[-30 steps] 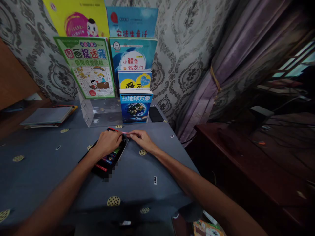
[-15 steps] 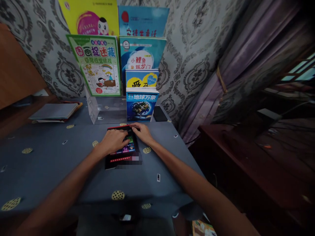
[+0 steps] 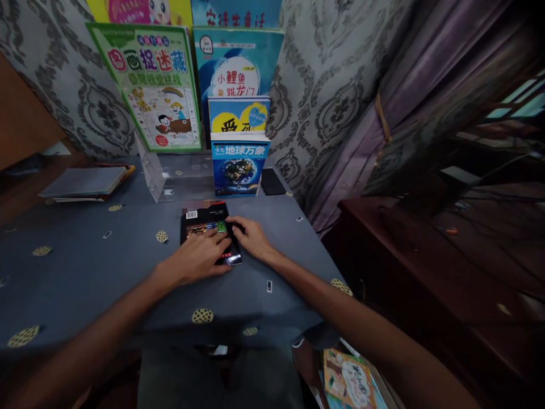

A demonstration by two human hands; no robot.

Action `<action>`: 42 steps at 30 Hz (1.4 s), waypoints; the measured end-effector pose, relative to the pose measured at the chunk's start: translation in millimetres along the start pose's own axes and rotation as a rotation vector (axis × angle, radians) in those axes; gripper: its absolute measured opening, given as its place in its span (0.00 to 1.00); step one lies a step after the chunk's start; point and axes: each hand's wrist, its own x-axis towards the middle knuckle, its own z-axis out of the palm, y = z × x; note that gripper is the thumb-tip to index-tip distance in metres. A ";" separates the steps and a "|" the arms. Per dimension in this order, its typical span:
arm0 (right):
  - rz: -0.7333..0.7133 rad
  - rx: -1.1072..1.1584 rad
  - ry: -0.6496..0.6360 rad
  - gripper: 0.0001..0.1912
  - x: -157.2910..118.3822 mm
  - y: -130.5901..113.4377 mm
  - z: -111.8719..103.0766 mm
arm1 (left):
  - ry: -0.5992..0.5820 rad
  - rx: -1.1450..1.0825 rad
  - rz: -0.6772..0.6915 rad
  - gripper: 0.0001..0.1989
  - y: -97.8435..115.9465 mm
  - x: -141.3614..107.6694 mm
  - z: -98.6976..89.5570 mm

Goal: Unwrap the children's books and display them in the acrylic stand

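Note:
A thin black book (image 3: 203, 217) with a barcode, small colourful pictures and a red strip lies flat on the cloth-covered table (image 3: 140, 267). Across its lower left part rests my left hand (image 3: 200, 254), palm down with the fingers spread, hiding much of the cover. My right hand (image 3: 252, 237) sits at the book's right edge. Its index finger reaches the edge and the thumb bends beside it with a gap between; the other fingers are partly hidden. Just beyond the book, a blue book with a globe (image 3: 237, 170) stands upright in a clear rack (image 3: 183, 190).
More children's books stand in tiers, among them a green-edged one (image 3: 159, 108). Papers (image 3: 83, 183) lie at the left and a dark flat object (image 3: 273, 182) right of the rack. A reddish-brown cabinet (image 3: 395, 255) adjoins the right side. Books (image 3: 349, 378) show below the table edge.
The view has tilted downward. The black book lies differently, its barcode showing at the upper left. My left hand has slid toward the book's near end; my right hand stays by its right edge.

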 end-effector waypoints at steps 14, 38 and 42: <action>0.095 0.270 0.081 0.16 -40.0 -7.5 -13.6 | 0.004 -0.024 0.058 0.20 -3.1 -0.2 -5.6; -0.120 -0.242 -0.101 0.14 -22.9 -19.9 -6.5 | 0.181 -0.009 -0.652 0.24 -54.1 -11.6 10.1; -0.075 -0.303 -0.097 0.19 1.9 -12.9 14.5 | 0.281 -0.221 -0.610 0.23 -73.3 -9.3 28.7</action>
